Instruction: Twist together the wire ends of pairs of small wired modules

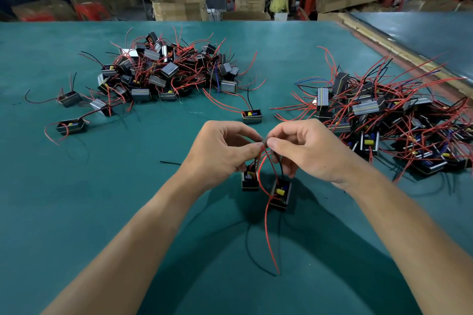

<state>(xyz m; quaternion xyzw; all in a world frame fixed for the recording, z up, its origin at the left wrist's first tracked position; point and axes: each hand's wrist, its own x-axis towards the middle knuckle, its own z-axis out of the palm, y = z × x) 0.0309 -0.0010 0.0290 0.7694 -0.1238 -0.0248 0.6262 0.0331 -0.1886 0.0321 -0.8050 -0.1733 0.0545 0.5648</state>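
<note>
- Hanging just under the two hands, the left module [250, 181] and the right module [281, 193] are seen just beside each other over the middle of the green table [102, 199]. Whether they rest on it or are lifted clear cannot be told.
- The wire ends [265, 141] are held exactly where the two hands meet, above the modules, so the leads run steeply upward from each module to the pinch.
- The left hand [225, 151] is curled, with its thumb and forefinger closed on the red leads that rise from the left module.
- The right hand [307, 151] is curled as well. Its thumb and forefinger are pressed onto the same point from the other side, and its lower fingers [277, 158] are laid against a black lead.
- Neither hand is the nearer one, since both are already at the joint. The twist is judged to turn about the line of the leads, from the modules up to the fingertips.
- The modules are seen as small black open-topped boxes with a yellow part and a blue part inside. Their leads are thin, red and black.
- One long red lead [267, 233] is left free below the right module and trails toward the viewer, with a loose black lead [252, 250] beside it.
- Further modules are heaped in a left pile [166, 69] and a right pile [384, 123], well apart from the hands.
</note>
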